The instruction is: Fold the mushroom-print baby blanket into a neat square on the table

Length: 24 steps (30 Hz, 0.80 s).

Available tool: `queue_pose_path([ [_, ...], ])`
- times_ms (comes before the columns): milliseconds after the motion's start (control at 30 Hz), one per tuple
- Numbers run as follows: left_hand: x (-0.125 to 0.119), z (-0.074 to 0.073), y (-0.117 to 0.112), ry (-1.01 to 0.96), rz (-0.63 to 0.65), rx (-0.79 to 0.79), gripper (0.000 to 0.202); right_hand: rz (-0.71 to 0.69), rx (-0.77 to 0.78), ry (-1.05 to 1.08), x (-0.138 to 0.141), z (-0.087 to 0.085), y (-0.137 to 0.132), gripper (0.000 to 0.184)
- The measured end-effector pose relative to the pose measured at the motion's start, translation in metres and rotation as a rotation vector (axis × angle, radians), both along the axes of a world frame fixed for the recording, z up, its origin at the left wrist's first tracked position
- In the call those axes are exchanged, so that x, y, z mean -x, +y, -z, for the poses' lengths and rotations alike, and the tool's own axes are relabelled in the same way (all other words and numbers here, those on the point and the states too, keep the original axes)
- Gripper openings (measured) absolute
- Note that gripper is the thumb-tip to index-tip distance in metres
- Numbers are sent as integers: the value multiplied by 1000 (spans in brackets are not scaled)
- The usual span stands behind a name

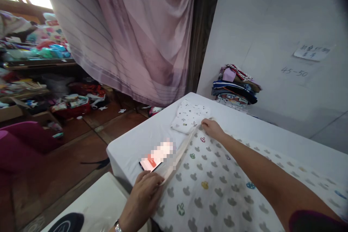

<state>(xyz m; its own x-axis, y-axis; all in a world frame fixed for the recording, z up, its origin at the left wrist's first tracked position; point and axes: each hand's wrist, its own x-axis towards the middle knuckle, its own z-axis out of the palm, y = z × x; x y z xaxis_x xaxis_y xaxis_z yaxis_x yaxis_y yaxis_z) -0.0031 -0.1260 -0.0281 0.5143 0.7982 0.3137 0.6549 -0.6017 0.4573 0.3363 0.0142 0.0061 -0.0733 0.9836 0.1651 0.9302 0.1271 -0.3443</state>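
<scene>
A white cloth (209, 174) printed with grey mushroom-like shapes and a few coloured ones spreads over the near part of a white-covered table. My left hand (145, 192) pinches its near left corner, a watch band at the wrist. At the far corner, my right hand (213, 128) is closed on the same edge, which runs taut between both hands. Beyond that edge lies a folded white cloth (185, 117) with small dark prints. A phone (152, 161) with a lit, partly blurred screen rests just past my left hand.
The white table (127, 145) borders a wall with a handwritten paper (311, 51). Folded clothes (235, 85) are stacked by the wall. A pink curtain (146, 36) hangs behind. At near left are a white surface (100, 201) and a purple chair (24, 146); clutter fills the far left.
</scene>
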Motion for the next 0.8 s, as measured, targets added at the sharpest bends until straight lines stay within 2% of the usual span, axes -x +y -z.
queue_pose_path([
  [133, 1, 2, 2, 21, -45, 16, 15, -37, -96, -3, -1, -5, -7, 23],
  [267, -3, 1, 5, 38, -98, 72, 32, -110, -187, 17, -2, -12, -11, 22],
  [400, -13, -8, 5, 76, -120, 189, 29, -133, -25, 134, -7, -17, -9, 24],
  [500, -17, -15, 5, 84, -139, 321, 31, -150, 29, 139, -12, -25, -2, 25],
  [600, -18, -19, 10, 150, -232, 447, 28, -155, 103, -43, -11, -33, 10, 24],
  [700, -18, -21, 20, 288, -331, 433, 27, -82, 155, -278, 0, -34, 25, 24],
  [800, -21, -22, 27, 417, -352, 413, 28, -59, 145, -356, 17, -26, 37, 23],
])
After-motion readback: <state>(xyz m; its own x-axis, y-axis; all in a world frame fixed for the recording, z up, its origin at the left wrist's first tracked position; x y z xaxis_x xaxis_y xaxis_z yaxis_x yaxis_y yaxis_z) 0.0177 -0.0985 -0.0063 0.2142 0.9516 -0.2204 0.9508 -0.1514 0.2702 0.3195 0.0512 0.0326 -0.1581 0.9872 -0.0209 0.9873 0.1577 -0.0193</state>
